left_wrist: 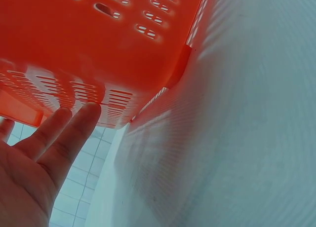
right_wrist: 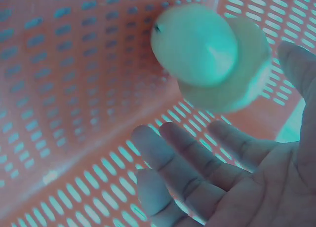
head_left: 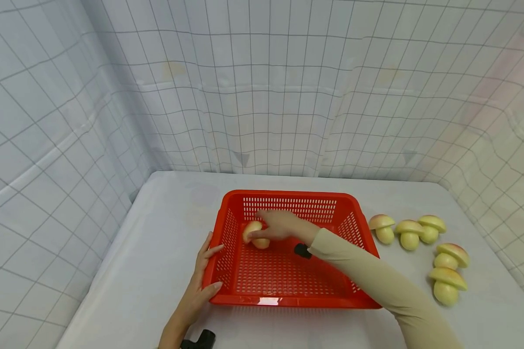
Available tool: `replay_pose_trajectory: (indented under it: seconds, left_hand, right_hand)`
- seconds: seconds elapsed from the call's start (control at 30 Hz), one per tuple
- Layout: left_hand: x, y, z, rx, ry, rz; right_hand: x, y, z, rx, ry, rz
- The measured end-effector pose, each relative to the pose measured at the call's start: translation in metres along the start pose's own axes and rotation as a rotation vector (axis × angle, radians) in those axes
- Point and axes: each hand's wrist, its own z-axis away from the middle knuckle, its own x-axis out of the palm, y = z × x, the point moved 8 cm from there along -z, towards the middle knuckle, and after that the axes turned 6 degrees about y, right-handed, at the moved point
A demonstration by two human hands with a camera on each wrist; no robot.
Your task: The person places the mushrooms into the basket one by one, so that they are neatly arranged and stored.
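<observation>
A red perforated plastic basket (head_left: pixel 292 301) stands on the white-covered table. Inside, near its left wall, lies a yellow, rosy-tinted mushroom-shaped piece (head_left: pixel 252 227) with a rounded stem and a wider cap. My right hand (head_left: pixel 279 225) reaches down into the basket beside it. In the right wrist view, a gap shows between the loosely spread fingers and the mushroom-shaped piece (right_wrist: pixel 195 44). At the basket's left side, my left hand (head_left: pixel 199 286) rests against the rim, thumb and fingers spread apart. Straight fingers (left_wrist: pixel 74 138) touch the outer wall in the left wrist view.
Several more mushroom-shaped pieces (head_left: pixel 409 234) lie on the table (head_left: pixel 166 232) to the right of the basket. White grid-patterned curtains (head_left: pixel 284 97) enclose the back and both sides. My right sleeve (head_left: pixel 367 276) crosses the basket's front right rim.
</observation>
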Motion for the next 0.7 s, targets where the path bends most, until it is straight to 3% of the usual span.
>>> replay_pose_trajectory:
  seconds: [0.27, 0.5, 0.7]
  left_hand:
    - [-0.001, -0.002, 0.0, -0.003, -0.002, -0.016]
    - [-0.001, -0.002, 0.0, -0.004, -0.016, 0.012]
    - [0.0, -0.002, -0.001, -0.006, -0.017, 0.032]
  right_hand:
    - [-0.029, 0.01, 0.019, -0.012, 0.063, 0.024]
    - [-0.063, 0.031, 0.053, 0.035, 0.191, -0.065]
    - [-0.079, 0.058, 0.089, 0.066, 0.265, -0.123]
